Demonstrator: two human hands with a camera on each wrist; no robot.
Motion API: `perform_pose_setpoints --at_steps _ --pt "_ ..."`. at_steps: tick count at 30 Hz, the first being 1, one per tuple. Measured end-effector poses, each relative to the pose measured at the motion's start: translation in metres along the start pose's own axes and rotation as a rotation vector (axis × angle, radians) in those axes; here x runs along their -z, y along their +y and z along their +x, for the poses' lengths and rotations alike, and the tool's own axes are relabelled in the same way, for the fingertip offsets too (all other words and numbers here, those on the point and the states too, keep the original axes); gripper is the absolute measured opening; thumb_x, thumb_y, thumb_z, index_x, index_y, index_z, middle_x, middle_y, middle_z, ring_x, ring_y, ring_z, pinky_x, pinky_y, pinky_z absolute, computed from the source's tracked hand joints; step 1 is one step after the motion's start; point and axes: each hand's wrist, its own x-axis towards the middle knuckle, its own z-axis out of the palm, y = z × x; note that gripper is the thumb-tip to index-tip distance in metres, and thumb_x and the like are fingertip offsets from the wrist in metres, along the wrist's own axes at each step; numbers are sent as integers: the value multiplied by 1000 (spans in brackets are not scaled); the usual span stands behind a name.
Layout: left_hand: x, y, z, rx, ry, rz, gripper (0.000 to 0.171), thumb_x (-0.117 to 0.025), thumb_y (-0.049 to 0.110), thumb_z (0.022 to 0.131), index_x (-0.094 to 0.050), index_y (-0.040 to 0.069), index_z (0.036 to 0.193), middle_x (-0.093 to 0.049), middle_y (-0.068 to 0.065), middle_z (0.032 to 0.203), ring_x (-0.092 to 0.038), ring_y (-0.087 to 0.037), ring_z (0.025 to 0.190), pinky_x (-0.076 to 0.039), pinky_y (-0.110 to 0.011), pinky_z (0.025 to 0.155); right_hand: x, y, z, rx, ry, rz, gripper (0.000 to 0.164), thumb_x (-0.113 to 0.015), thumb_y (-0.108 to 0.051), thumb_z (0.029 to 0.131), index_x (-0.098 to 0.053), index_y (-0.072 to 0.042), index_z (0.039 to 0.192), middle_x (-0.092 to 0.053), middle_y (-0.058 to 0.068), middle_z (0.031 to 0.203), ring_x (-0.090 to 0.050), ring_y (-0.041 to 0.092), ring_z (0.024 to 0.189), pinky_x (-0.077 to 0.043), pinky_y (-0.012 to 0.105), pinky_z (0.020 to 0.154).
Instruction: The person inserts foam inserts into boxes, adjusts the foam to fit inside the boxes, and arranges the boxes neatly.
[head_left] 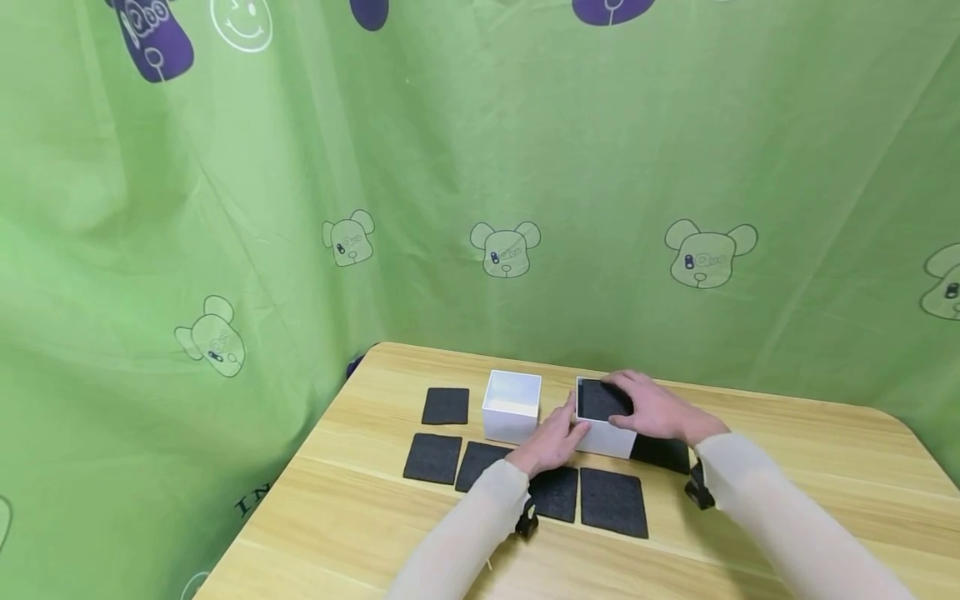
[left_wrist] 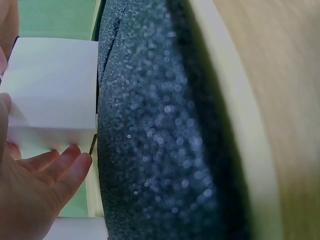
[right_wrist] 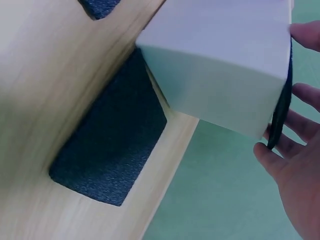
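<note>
Green curtain [head_left: 585,150] backs a white box [head_left: 606,439]; at its top, the right hand [head_left: 654,406] holds a black square [head_left: 600,400] between bent fingers and thumb; the left hand [head_left: 553,438] touches the box's side, fingers relaxed.

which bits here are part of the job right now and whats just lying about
In use now:
- white box between the hands, touched by the left hand
- black pad at its opening, gripped by the right hand

Lying about, possibly for later:
- other white box
- six loose black pads
</note>
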Motion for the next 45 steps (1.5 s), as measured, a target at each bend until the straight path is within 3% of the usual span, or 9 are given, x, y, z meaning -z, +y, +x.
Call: perform_pose_setpoints --at_steps 16,27,45 --pt "0 0 -2 17 -21 2 64 -27 45 93 -3 10 142 -30 -11 137 -30 -14 122 -27 -25 98 -16 -4 -8 19 53 -32 61 -56 -39 82 -40 -5 130 -36 20 129 -33 36 115 -32 51 89" --pt "-2 0 -4 10 -14 9 65 -27 46 93 -4 10 142 -34 -11 135 -32 -12 121 -28 -24 97 -23 -4 -14 41 52 -48 60 -48 -39 88 -36 -1 132 -30 21 134 -17 40 125 -21 52 97" --pt "2 0 -2 2 -15 13 63 -28 43 94 -6 8 142 -31 -12 137 -30 -14 123 -25 -25 99 -15 2 -31 77 11 -119 55 -42 -27 92 -28 2 136 -17 23 140 -11 39 127 -19 51 98"
